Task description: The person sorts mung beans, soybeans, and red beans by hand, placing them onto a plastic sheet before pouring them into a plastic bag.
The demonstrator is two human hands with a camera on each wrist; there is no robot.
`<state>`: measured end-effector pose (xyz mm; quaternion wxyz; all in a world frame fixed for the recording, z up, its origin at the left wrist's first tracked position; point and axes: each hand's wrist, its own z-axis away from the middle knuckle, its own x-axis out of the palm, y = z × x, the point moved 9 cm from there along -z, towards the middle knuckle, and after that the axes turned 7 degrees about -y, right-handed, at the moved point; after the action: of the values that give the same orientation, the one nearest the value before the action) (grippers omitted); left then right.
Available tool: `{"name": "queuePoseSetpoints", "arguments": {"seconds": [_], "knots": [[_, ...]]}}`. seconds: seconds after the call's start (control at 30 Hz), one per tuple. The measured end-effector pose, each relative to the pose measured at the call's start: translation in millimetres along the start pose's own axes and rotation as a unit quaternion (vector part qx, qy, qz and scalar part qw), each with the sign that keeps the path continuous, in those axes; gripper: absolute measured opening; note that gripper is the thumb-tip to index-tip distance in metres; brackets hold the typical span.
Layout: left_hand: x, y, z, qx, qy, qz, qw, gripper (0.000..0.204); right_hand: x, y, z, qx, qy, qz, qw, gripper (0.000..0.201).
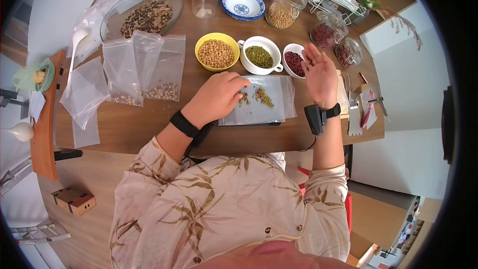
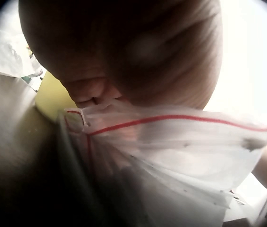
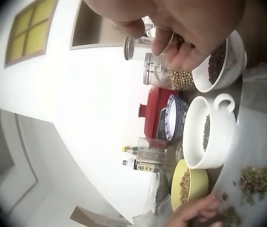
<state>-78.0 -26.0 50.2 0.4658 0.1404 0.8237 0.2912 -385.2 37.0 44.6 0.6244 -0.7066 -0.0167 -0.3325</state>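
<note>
A clear zip bag (image 1: pixel 230 114) lies flat on the table with small piles of green beans (image 1: pixel 264 97) and a few dark red ones in it. At its left side, my left hand (image 1: pixel 211 98) grips the edge with curled fingers; the left wrist view shows its red-lined mouth (image 2: pixel 180 117) beside that hand (image 2: pixel 124 52). My right hand (image 1: pixel 320 77) is raised palm up beside the small white bowl of red beans (image 1: pixel 294 63), fingers loosely spread. Several dark red beans lie on its fingers, also visible in the right wrist view (image 3: pixel 185 33).
Behind the bag stand a yellow bowl of chickpeas (image 1: pixel 217 53) and a white two-handled bowl of green beans (image 1: pixel 259 56). Filled bags (image 1: pixel 164 77) lie left, near a glass dish (image 1: pixel 105 25). Jars (image 1: pixel 285 12) stand at the back right; scissors (image 1: pixel 367 114) lie at the right.
</note>
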Motion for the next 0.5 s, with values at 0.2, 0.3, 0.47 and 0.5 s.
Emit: {"name": "queuePoseSetpoints", "arguments": {"seconds": [0.2, 0.3, 0.47, 0.5], "knots": [[-1.3, 0.8, 0.1, -0.002, -0.006, -0.004, 1.000, 0.033, 13.4, -5.6, 3.0, -0.071, -0.014, 0.113, 0.991, 0.060], [-1.3, 1.8, 0.4, -0.003, -0.005, -0.004, 1.000, 0.033, 30.5, -6.7, 21.9, -0.116, -0.017, 0.138, 0.983, 0.060], [-0.3, -0.3, 0.8, -0.012, -0.019, -0.007, 1.000, 0.037, 59.0, 11.5, 41.8, -0.105, -0.011, 0.167, 0.980, 0.050], [0.3, -1.0, 0.9, -0.013, -0.022, -0.004, 1.000, 0.039, 53.1, 23.6, 37.7, -0.089, -0.051, 0.150, 0.983, 0.036]]}}
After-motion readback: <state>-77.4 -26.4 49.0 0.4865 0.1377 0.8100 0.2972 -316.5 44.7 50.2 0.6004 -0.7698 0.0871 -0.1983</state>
